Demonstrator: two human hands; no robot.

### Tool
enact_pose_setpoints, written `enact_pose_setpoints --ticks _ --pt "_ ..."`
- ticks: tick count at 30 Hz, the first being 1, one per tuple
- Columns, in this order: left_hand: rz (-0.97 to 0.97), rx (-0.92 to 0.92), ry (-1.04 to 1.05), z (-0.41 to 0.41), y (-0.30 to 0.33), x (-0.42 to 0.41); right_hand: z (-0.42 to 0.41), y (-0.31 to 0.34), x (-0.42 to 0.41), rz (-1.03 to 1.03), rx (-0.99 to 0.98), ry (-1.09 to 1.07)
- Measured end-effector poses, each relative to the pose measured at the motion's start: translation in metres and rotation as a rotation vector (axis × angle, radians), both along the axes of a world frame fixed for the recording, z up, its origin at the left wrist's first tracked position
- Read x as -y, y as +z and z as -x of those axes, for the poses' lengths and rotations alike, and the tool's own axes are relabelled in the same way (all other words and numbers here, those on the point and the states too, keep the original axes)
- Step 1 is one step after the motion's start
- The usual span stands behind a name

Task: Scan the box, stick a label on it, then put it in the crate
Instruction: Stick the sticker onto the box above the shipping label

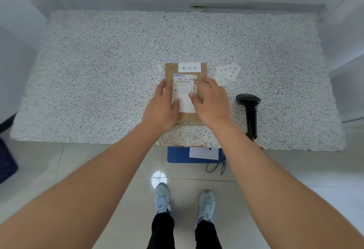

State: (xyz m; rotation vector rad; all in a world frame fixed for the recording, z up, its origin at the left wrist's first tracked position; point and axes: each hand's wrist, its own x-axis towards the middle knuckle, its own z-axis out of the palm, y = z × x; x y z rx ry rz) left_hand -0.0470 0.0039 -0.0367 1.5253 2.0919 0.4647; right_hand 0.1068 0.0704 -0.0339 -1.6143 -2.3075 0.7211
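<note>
A flat brown cardboard box (169, 71) lies on the speckled table (98, 71), near its front edge. On its top are a white shipping label with barcodes (184, 87) and a small white label with three characters (189, 67) at the far end. My left hand (162, 103) lies over the box's left side, fingers spread. My right hand (211, 101) lies over its right side, thumb on the shipping label. Both hands rest flat on the box; neither is closed around it.
A black handheld scanner (249, 110) lies on the table right of the box. Several loose white labels (227, 74) sit at the box's far right. A blue crate (178, 155) shows under the table's front edge, with a dark crate (6, 162) at far left.
</note>
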Motion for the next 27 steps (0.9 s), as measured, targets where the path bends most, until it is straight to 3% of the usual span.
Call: enact_pose_setpoints --ticks 7,14,27 --pt "0.044 -0.079 -0.177 -0.004 -0.007 0.019 -0.007 -0.014 0.027 0.085 0.101 0.060" --pt "0.070 -0.043 -0.206 -0.007 -0.019 0.023 -0.012 -0.029 0.039 0.173 -0.051 0.116" --pt "-0.069 -0.102 -0.158 -0.027 0.025 0.017 -0.025 0.012 0.036 0.031 -0.172 0.101"
